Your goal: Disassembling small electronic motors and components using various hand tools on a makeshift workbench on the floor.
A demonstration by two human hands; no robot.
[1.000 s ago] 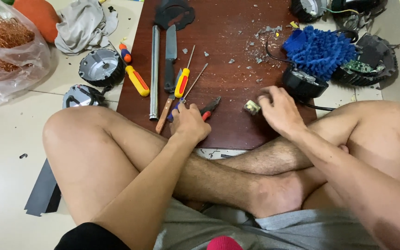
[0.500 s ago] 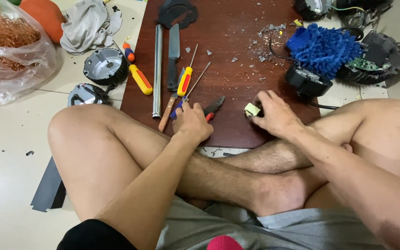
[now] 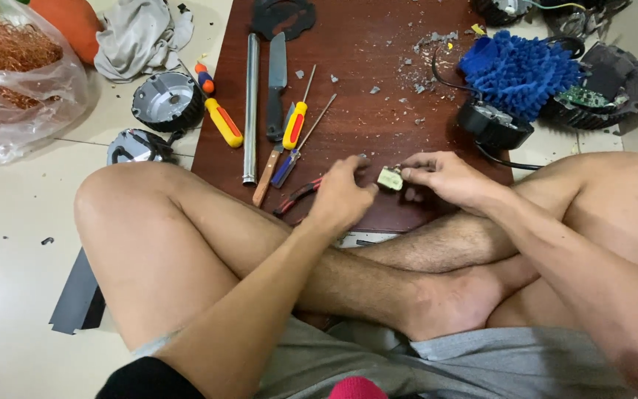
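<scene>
Hands first: your right hand [image 3: 448, 177] pinches a small pale block-shaped part [image 3: 390, 178] between thumb and fingertips, just above the near edge of the dark red-brown board [image 3: 378, 111]; your left hand [image 3: 341, 196] is curled, fingers drawn together, touching the part's near side. Judged by its size, the part is light, rigid and probably brittle, so hold it by its flat sides rather than its corners. Red-handled pliers [image 3: 298, 196] lie just beside your left hand. Farther out lie a yellow-and-red screwdriver [image 3: 295, 124], a knife [image 3: 277, 85] and a steel tube [image 3: 251, 103]. Grey crumbs are scattered across the board. A blue shaggy mitt [image 3: 518, 70] sits at upper right. One package is present: a clear plastic bag [image 3: 16, 103] of copper-coloured wire, far left on the floor, no label visible.
</scene>
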